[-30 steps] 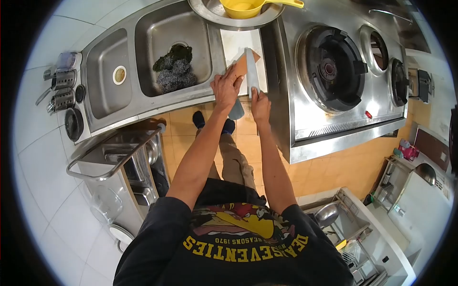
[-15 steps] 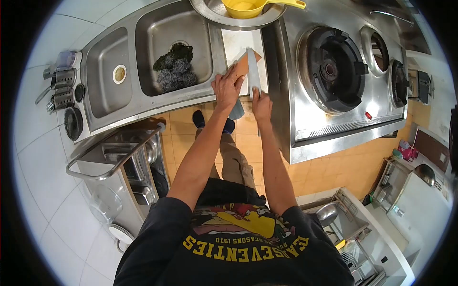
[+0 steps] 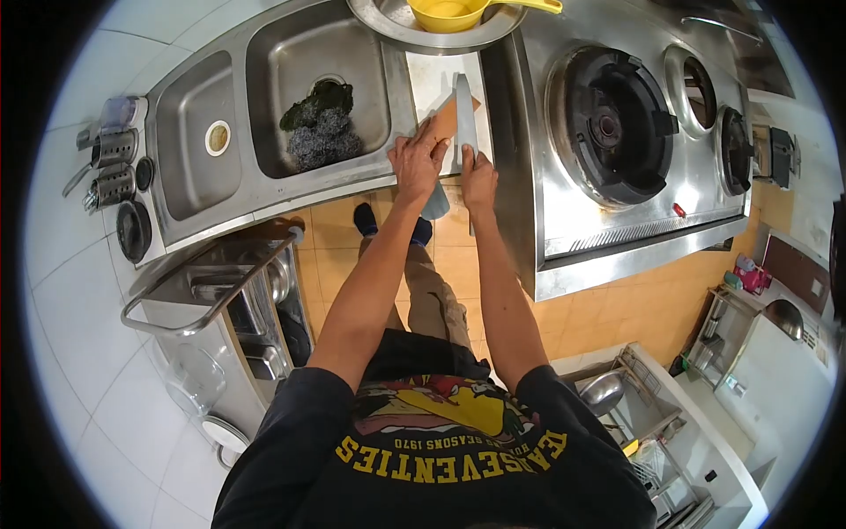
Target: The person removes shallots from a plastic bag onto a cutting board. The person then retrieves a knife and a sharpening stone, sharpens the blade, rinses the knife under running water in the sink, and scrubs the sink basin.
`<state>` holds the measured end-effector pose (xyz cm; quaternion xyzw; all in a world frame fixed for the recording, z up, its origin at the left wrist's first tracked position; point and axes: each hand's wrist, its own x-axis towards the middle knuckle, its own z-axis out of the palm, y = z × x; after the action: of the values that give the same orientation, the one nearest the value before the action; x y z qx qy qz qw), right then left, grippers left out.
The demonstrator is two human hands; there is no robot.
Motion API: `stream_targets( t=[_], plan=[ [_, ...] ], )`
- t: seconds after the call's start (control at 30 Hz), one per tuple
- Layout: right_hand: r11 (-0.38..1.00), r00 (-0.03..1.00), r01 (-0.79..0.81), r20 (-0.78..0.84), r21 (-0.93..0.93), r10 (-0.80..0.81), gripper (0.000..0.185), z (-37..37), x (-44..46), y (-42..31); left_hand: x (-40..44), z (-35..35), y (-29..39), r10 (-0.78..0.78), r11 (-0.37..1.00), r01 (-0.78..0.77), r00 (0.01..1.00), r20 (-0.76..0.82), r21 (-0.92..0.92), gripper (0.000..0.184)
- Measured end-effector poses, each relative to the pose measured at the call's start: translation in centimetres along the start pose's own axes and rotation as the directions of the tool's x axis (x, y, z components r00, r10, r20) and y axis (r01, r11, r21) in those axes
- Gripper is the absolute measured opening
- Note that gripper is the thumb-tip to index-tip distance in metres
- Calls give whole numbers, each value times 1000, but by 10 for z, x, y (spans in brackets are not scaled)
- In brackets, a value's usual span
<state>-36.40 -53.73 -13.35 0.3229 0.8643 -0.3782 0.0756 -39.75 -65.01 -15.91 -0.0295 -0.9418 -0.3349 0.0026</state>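
Wrapped round the long silver metal knife, my right grip is sliding it farther forward, lengthening its pass over the flat orange-brown block my left grip is holding.

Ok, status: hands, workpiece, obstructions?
Right hand gripping knife. Left hand on orange-brown piece, blade lying across it. Metal basin beyond the blade tip, apart from it.
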Motion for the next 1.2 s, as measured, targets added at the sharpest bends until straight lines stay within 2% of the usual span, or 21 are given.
stream_targets(
  t=[0.17,0.27,0.3,0.33,0.53,0.63,0.7,0.83,0.97,1.1,1.2],
  plan=[
    [997,995,59,-84,54,-55,50,1,21,-1,4,0,-1,1,999,0,1000,4,-39,52],
    [997,1000,12,-11,74,-12,54,-11,-12,3,-1,1,-1,-13,999,13,1000,1,-39,51],
    [997,997,79,-25,-23,-79,48,-6,-19,11,0,0,0,-24,999,24,1000,11,-35,52],
    [997,997,72,-34,-32,-73,47,-1,-19,15,1,-2,2,-32,999,33,999,20,-28,52],
    [997,999,36,-19,-65,-38,47,-5,7,-5,1,3,-2,-2,1000,1,1000,-13,-28,54],
    [997,996,74,-47,-11,-74,48,-15,9,-9,3,2,-2,-34,998,35,999,28,-47,54],
    [998,998,60,-12,35,-59,48,-24,-5,-1,3,3,-3,-17,999,17,1000,-5,-28,54],
    [994,993,99,-55,-51,-101,47,-5,-40,32,1,1,0,-25,999,25,1000,-5,-32,53],
    [992,992,111,-45,-66,-114,50,-3,-5,18,1,-3,3,-30,999,30,1000,10,-22,53],
    [995,991,93,-96,21,-90,51,-15,10,-2,1,0,0,-6,999,6,1000,-22,-37,52],
    [1000,1000,-11,18,29,10,50,-26,-27,12,-1,-2,1,-7,999,6,1000,-27,-36,53]
  ],
)
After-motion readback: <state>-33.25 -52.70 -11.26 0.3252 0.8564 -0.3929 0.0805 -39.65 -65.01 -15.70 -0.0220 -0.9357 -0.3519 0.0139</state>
